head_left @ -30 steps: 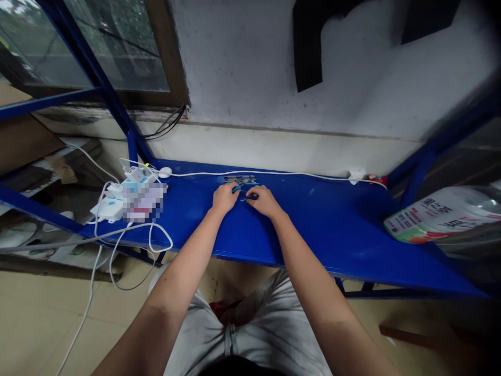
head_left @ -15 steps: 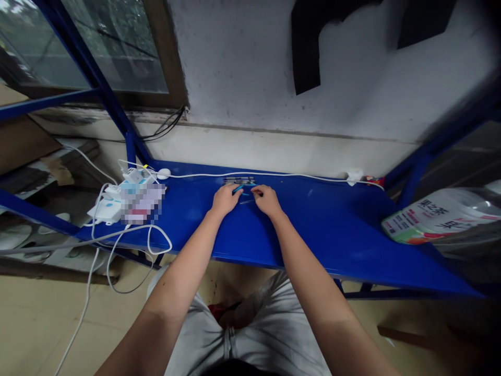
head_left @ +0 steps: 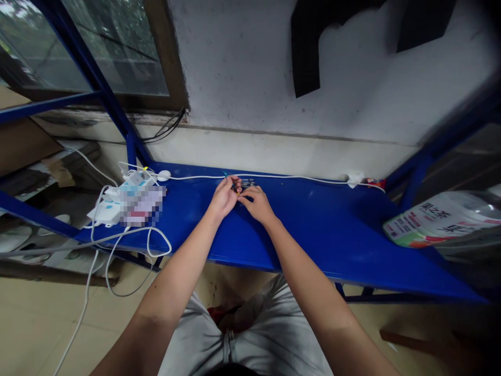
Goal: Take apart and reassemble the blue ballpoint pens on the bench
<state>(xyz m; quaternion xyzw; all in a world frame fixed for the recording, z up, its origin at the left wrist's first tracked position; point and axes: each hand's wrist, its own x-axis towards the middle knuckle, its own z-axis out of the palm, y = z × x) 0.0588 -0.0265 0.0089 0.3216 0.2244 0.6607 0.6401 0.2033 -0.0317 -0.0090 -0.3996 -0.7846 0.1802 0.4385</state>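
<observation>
Over the middle of the blue table [head_left: 321, 224], my left hand [head_left: 224, 198] is closed around a slim blue pen [head_left: 225, 174]. The pen's upper end sticks out above the fingers, tilted up toward the wall. My right hand [head_left: 258, 204] pinches at the pen's lower end, where a small yellowish spot shows between both hands. What exactly the right fingertips grip is too small to tell. Just behind the hands, several grey and clear pens [head_left: 247, 182] lie side by side, partly hidden by the fingers.
At the left lie white power strips [head_left: 107, 209], a blurred-out flat thing [head_left: 144, 206] and looped white cables [head_left: 160, 245]. A white cord [head_left: 297, 178] runs along the back edge. A large plastic bottle [head_left: 426, 222] lies at the right. Blue frame posts rise at both ends.
Both hands have come together and lifted slightly. The blue pen, flat near the table before, is now raised and tilted in my left hand. My right hand has moved left to meet it.
</observation>
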